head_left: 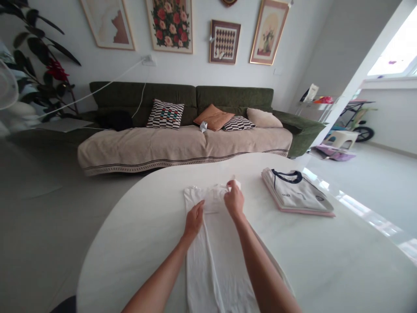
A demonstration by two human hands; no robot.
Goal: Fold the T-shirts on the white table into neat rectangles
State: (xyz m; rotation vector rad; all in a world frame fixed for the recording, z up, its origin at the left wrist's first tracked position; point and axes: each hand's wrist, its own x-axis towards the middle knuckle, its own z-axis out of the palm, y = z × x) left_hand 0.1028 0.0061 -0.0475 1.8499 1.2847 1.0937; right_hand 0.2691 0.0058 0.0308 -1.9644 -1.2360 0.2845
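Note:
A white garment lies lengthwise on the table in front of me, with a long crease down its middle and a gathered far edge. What kind of garment it is I cannot tell. My left hand is on the fabric near the far end, fingers pressed together at a fold. Slightly farther out, my right hand grips the far right corner, its fingers closed and a bit of cloth sticking up above them. To the right is a stack of folded clothes, topped by a white shirt with a dark collar.
The white round-edged table carries the garment and the stack. Behind it stands a green sofa with a beige cover and several cushions. A plant and a blurred white fan are at left. A white stool stands at right.

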